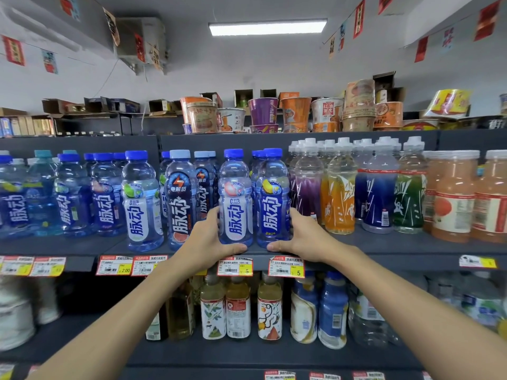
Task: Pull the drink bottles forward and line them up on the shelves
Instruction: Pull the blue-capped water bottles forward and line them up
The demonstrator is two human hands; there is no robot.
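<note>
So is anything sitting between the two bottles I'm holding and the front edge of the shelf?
Nothing visible does. The left hand grips the white-label bottle, the right hand the blue-label bottle, and both stand close to the shelf front edge with no other product before them.

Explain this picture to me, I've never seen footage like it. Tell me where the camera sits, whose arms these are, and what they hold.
There is no machine here: one wide-angle camera sits on a person's head, looking forward and down, so the two bare arms are that person's own. The left hand grips a clear plastic bottle with a white label; the right hand grips the neighbouring clear plastic bottle with a dark blue label. Both stand at the front edge of a dark grey shelf crowded with other drink bottles. Paper noodle cups sit on top.
</note>
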